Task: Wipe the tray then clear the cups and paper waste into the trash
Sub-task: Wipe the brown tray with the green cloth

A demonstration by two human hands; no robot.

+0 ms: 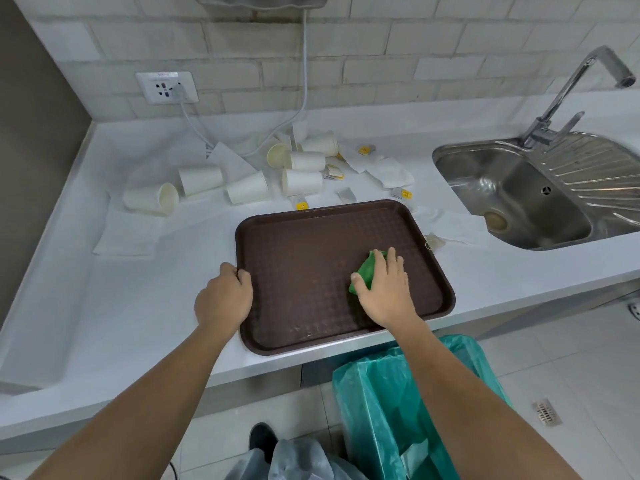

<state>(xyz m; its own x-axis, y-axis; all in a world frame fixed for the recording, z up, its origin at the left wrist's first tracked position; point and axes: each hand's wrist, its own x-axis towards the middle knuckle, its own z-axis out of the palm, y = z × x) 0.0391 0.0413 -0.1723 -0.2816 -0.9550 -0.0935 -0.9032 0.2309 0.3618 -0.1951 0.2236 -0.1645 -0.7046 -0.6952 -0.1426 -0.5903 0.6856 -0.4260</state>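
Note:
A dark brown tray lies at the front edge of the white counter. My left hand grips the tray's left rim. On the tray's right half, my right hand presses flat on a green cloth. Behind the tray, several white paper cups lie tipped over among paper napkins and small sachets. A bin lined with a green trash bag stands on the floor under the counter's edge, below my right arm.
A steel sink with a tap sits at the right. A wall socket with a plugged cable is at the back left. A tea bag lies right of the tray. A floor drain is at lower right.

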